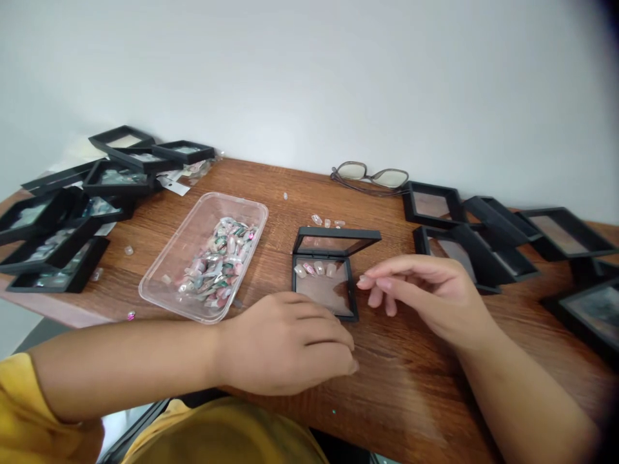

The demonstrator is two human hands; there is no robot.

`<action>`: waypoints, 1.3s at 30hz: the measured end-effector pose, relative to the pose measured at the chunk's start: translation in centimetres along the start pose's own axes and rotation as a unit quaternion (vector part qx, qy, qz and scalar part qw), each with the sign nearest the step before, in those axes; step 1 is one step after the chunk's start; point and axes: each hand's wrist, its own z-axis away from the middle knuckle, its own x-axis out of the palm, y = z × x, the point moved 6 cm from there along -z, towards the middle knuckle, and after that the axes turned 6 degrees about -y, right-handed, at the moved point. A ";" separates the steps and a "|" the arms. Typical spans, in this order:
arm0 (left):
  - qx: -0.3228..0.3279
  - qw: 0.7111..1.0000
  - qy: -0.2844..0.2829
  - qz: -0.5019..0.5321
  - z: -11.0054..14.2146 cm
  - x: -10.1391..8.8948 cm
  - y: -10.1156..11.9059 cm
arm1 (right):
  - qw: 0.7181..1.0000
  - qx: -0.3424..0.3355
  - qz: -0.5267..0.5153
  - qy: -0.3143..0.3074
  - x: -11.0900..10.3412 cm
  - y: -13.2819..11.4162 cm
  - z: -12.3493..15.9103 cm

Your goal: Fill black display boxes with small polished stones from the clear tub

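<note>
A small black display box (353, 293) stands with its windowed lid (338, 241) raised. Several press-on nails (318, 268) lie in a row on the clear film inside, near the hinge. My left hand (290, 345) is curled, back upward, over the box's front left corner; its fingertips and anything in them are hidden. Just right of the box, my right hand (420, 290) pinches thumb and forefinger together. Something small and pale may be at those fingertips, too small to make out. Left of the box, a clear plastic tub (164, 264) holds a heap of mixed press-on nails (217, 261).
Loose nails (316, 220) lie behind the box. Glasses (372, 175) rest near the wall. Black display boxes with nails (120, 177) are piled at the left; more black boxes (432, 203) are stacked at the right. A pink gem (131, 316) sits by my left forearm.
</note>
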 end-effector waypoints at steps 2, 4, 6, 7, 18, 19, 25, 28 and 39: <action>-0.016 1.000 -0.007 0.019 0.1 0.0 -0.2 | 1.000 0.001 0.030 -0.001 0.1 0.2 -0.2; -0.027 0.999 -0.020 0.016 0.1 0.2 -0.4 | 0.998 -0.001 0.066 -0.007 0.3 0.2 -0.5; -0.037 0.999 -0.038 -0.003 0.2 0.6 -0.6 | 0.995 -0.009 0.102 -0.016 0.6 0.1 -0.7; -0.041 0.998 -0.047 -0.014 0.2 0.8 -0.7 | 0.993 -0.015 0.119 -0.019 0.8 -0.1 -0.8; -0.072 0.990 -0.121 -0.026 0.4 1.7 -0.9 | 0.973 -0.051 0.224 0.004 1.4 -0.9 -1.0; -0.074 0.989 -0.128 -0.024 0.4 1.8 -1.0 | 0.972 -0.053 0.229 0.009 1.4 -0.9 -1.0; -0.071 0.988 -0.136 -0.018 0.5 1.8 -0.9 | 0.958 -0.091 0.271 0.017 1.3 -1.0 -1.0; -0.073 0.988 -0.137 -0.025 0.5 1.8 -0.9 | 0.948 -0.104 0.300 0.026 1.4 -1.2 -0.8; 0.017 0.994 0.076 -0.081 0.2 -0.9 1.1 | 0.941 -0.125 0.315 0.018 1.6 -1.5 -0.5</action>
